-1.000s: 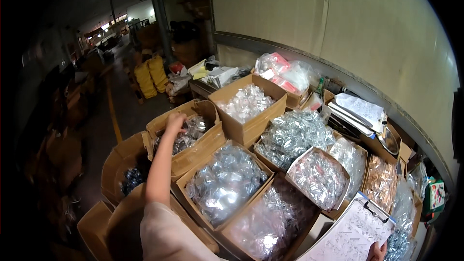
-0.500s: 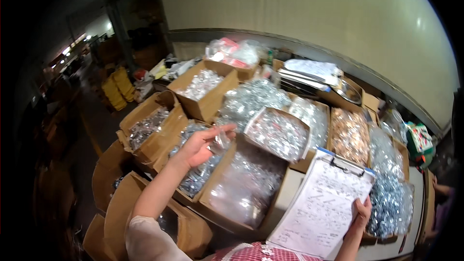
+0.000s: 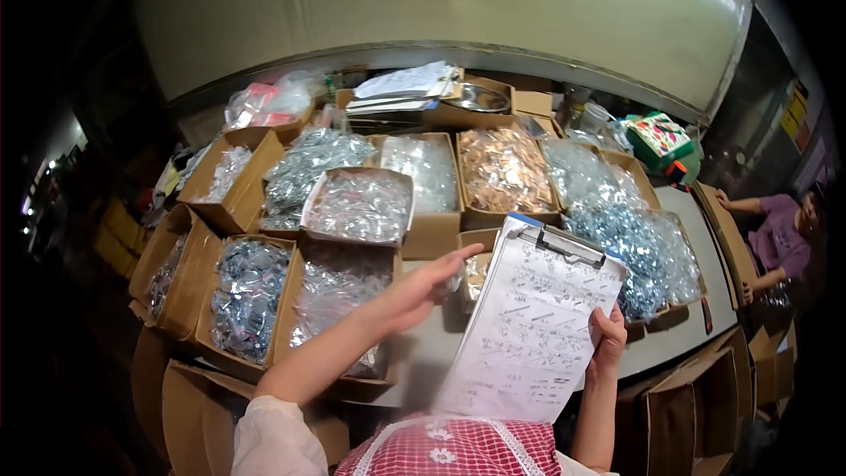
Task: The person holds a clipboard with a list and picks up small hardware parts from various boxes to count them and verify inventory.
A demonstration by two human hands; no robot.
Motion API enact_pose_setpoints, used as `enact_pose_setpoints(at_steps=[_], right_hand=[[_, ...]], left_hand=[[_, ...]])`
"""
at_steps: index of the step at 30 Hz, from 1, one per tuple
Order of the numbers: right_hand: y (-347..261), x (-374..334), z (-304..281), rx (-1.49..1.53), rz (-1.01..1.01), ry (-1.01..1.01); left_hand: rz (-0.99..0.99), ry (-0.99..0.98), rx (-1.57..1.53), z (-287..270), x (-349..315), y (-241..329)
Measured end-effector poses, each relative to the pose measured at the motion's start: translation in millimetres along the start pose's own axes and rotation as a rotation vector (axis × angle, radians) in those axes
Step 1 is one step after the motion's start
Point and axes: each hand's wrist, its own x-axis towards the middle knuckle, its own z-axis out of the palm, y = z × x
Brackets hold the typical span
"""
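My right hand (image 3: 608, 339) grips the right edge of a clipboard (image 3: 571, 245), thumb on top. Handwritten white sheets (image 3: 538, 326) are held under its metal clip, and the board leans toward me. Left of it, my left hand (image 3: 423, 295) stretches over the table with long, nearly straight fingers. A small clear plastic packet (image 3: 456, 282) shows at its fingertips, partly hidden by the hand. Just beyond, a small cardboard box (image 3: 477, 247) holds pale copper-toned packets, half covered by the clipboard. Beside my left forearm stands a box of clear packets (image 3: 339, 295).
Boxes of blue-silver packets (image 3: 251, 286), copper-coloured packets (image 3: 507, 167) and clear packets (image 3: 414, 172) crowd the white table (image 3: 423, 379). A heap of blue packets (image 3: 630, 256) lies right. A person in purple (image 3: 782, 242) is at far right, beside cardboard (image 3: 718, 234).
My view has swung right. My left hand has moved from above the left boxes, carrying the clear packet toward the clipboard. My right hand keeps hold of the clipboard.
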Motion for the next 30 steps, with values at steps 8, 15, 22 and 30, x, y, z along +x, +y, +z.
enact_pose_setpoints(at_steps=[8,15,22,30], right_hand=[[-8,-21,-22,-0.014,-0.075,0.111],[-9,-13,-5,-0.026,-0.045,0.045],[0,4,-11,-0.095,-0.046,0.120],[10,16,6,-0.094,-0.024,0.113]], left_hand=[[-0.093,-0.162,0.012,13,70,-23],[0.029,-0.035,-0.211,-6,135,-37],[0.018,0.028,0.130,3,106,-29],[0.109,-0.003,-0.045,25,32,-44]])
